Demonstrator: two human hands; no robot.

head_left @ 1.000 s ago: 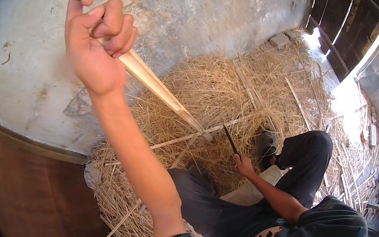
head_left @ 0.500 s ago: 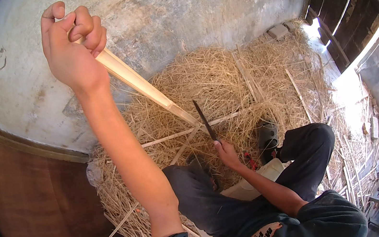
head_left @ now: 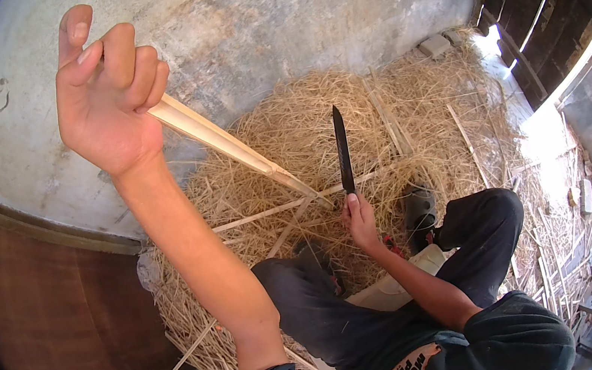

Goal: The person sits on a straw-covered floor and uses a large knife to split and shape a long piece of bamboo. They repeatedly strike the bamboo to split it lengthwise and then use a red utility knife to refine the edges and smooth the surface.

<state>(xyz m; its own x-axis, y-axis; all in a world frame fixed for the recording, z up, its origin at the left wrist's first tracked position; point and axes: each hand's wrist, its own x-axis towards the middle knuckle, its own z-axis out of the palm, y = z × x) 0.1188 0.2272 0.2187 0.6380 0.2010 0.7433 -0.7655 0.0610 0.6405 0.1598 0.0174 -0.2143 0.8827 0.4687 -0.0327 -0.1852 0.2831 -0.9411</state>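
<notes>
Swinging knife [head_left: 343, 152] clear of pale strip [head_left: 220, 141], so not cutting; clenching right fingers [head_left: 365, 209] round knife, aiming it ahead; curling left fingers [head_left: 142, 75] around strip's top, slanting it down to their right.

Straw [head_left: 280, 123] heaped along stained wall [head_left: 318, 15]; brown panel [head_left: 50, 318] left; bright light [head_left: 545, 138] right.

One left hand [head_left: 110, 109], one right hand [head_left: 362, 224], one knife [head_left: 343, 154], one held strip [head_left: 223, 141], two shoes [head_left: 419, 211], one straw heap [head_left: 335, 115].
</notes>
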